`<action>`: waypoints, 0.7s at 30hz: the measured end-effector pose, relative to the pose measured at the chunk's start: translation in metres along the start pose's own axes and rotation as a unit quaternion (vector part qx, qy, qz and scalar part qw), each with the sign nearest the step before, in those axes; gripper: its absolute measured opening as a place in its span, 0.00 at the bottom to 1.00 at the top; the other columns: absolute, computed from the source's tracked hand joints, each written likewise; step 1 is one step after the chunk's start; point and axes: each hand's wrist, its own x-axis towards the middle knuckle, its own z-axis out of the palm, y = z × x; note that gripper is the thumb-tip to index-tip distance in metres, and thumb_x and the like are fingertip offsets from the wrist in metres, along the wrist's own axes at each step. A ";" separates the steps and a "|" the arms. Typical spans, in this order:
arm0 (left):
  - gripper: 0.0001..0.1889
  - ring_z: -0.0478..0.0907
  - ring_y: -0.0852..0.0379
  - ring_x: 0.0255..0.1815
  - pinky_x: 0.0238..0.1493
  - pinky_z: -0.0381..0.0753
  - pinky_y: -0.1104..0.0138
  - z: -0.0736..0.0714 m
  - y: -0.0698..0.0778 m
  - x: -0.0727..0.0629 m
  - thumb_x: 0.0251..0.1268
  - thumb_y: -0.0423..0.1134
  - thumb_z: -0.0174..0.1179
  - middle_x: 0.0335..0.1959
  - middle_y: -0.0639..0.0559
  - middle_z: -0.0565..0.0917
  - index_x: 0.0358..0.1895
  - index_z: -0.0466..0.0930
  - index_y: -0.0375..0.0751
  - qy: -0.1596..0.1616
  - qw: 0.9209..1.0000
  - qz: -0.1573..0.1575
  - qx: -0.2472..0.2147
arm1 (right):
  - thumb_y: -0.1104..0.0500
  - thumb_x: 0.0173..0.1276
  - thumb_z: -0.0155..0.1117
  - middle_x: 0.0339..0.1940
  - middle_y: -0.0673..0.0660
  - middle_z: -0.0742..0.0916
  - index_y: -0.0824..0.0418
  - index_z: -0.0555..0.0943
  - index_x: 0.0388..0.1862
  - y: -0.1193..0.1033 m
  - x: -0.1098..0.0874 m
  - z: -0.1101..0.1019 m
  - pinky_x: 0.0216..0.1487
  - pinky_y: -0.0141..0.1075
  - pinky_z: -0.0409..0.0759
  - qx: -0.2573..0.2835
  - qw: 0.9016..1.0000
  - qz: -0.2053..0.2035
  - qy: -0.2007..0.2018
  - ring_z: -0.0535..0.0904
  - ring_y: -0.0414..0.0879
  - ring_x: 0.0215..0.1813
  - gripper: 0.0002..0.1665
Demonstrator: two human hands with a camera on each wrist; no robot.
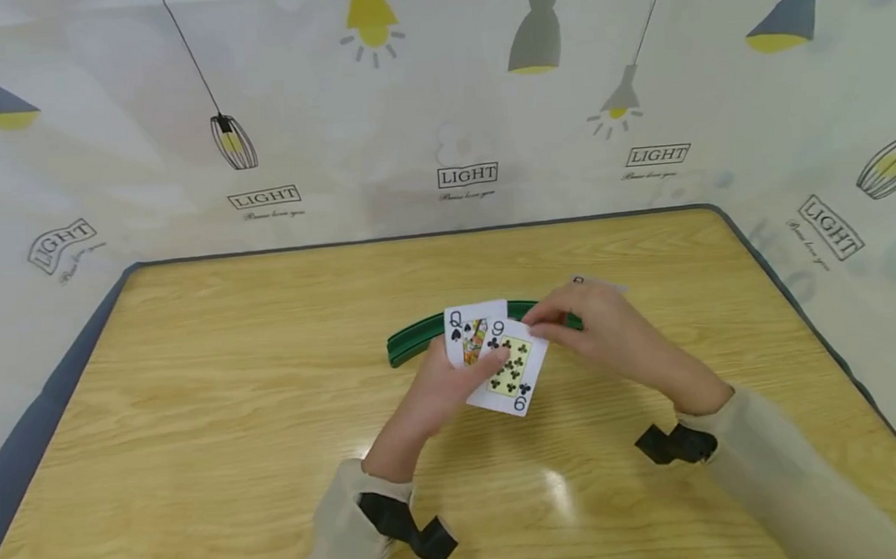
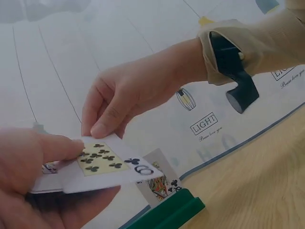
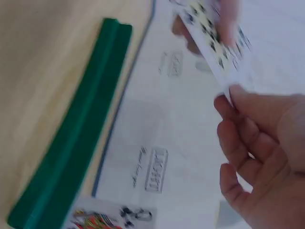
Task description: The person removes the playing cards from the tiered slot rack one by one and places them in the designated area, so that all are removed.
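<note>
My left hand (image 1: 441,388) grips a small stack of playing cards over the table, its thumb pressed across the front. On top, tilted, lies the nine of clubs (image 1: 525,366); the queen of spades (image 1: 460,339) shows behind it. With thumb and forefinger, my right hand (image 1: 619,334) pinches the nine's upper corner. Just beyond the hands sits a curved green card holder (image 1: 409,341), its middle hidden behind the cards in the head view. A queen of clubs (image 2: 161,183) stands in the holder's right end, mostly covered by my right hand in the head view.
The wood-grain table (image 1: 236,422) has a dark edge at the back and sides. Right behind it rises a pale backdrop (image 1: 382,149) printed with lamps and lettering. A black strap with a small block (image 1: 410,527) circles each sleeve cuff.
</note>
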 end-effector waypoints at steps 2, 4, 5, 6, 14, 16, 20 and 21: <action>0.18 0.81 0.53 0.36 0.30 0.80 0.61 -0.004 0.001 -0.001 0.66 0.39 0.55 0.42 0.39 0.81 0.56 0.71 0.36 0.021 1.000 0.004 -0.010 | 0.63 0.63 0.62 0.31 0.50 0.84 0.61 0.83 0.39 0.008 0.009 -0.009 0.32 0.37 0.74 0.007 0.999 0.039 0.007 0.76 0.42 0.32 0.07; 0.19 0.80 0.53 0.38 0.29 0.80 0.62 -0.009 0.000 -0.002 0.67 0.38 0.54 0.44 0.38 0.80 0.59 0.69 0.37 0.039 0.999 0.008 -0.028 | 0.63 0.64 0.61 0.31 0.53 0.84 0.62 0.83 0.38 0.021 0.018 -0.018 0.33 0.39 0.75 -0.021 0.998 0.052 0.031 0.77 0.44 0.33 0.06; 0.20 0.80 0.52 0.39 0.29 0.80 0.61 -0.012 -0.001 -0.003 0.67 0.37 0.53 0.45 0.37 0.79 0.60 0.68 0.37 0.044 0.998 0.010 -0.039 | 0.62 0.64 0.60 0.31 0.54 0.84 0.63 0.83 0.38 0.028 0.023 -0.022 0.34 0.41 0.75 -0.044 0.997 0.052 0.041 0.78 0.46 0.33 0.07; 0.20 0.80 0.51 0.40 0.29 0.80 0.62 -0.014 -0.001 -0.004 0.67 0.37 0.53 0.45 0.37 0.79 0.61 0.68 0.38 0.050 0.998 0.010 -0.043 | 0.62 0.64 0.61 0.31 0.55 0.84 0.63 0.83 0.38 0.034 0.027 -0.025 0.36 0.44 0.74 -0.075 0.995 0.046 0.049 0.78 0.47 0.33 0.07; 0.20 0.80 0.49 0.42 0.29 0.79 0.65 -0.024 -0.004 -0.009 0.67 0.37 0.53 0.45 0.36 0.79 0.60 0.68 0.37 0.036 0.999 0.000 -0.036 | 0.61 0.61 0.64 0.31 0.53 0.86 0.58 0.84 0.35 0.060 0.035 -0.016 0.50 0.55 0.62 -0.202 0.979 0.036 0.009 0.77 0.51 0.38 0.05; 0.20 0.80 0.49 0.42 0.29 0.79 0.65 -0.024 -0.004 -0.010 0.67 0.37 0.52 0.46 0.34 0.78 0.61 0.68 0.36 0.032 0.999 0.001 -0.033 | 0.61 0.61 0.64 0.31 0.53 0.86 0.59 0.84 0.35 0.062 0.034 -0.013 0.52 0.56 0.61 -0.199 0.979 0.040 0.008 0.77 0.51 0.39 0.05; 0.20 0.80 0.47 0.42 0.30 0.79 0.64 -0.026 -0.004 -0.011 0.68 0.37 0.52 0.47 0.32 0.77 0.61 0.67 0.35 0.026 0.999 0.002 -0.028 | 0.62 0.60 0.64 0.31 0.54 0.85 0.59 0.84 0.35 0.066 0.034 -0.007 0.52 0.56 0.61 -0.184 0.982 0.042 0.018 0.76 0.50 0.37 0.05; 0.21 0.80 0.47 0.43 0.30 0.79 0.63 -0.026 -0.005 -0.012 0.68 0.37 0.52 0.47 0.31 0.77 0.61 0.66 0.35 0.026 0.999 0.001 -0.027 | 0.62 0.61 0.64 0.31 0.54 0.85 0.59 0.84 0.35 0.066 0.034 -0.005 0.51 0.56 0.62 -0.179 0.983 0.042 0.021 0.76 0.50 0.37 0.05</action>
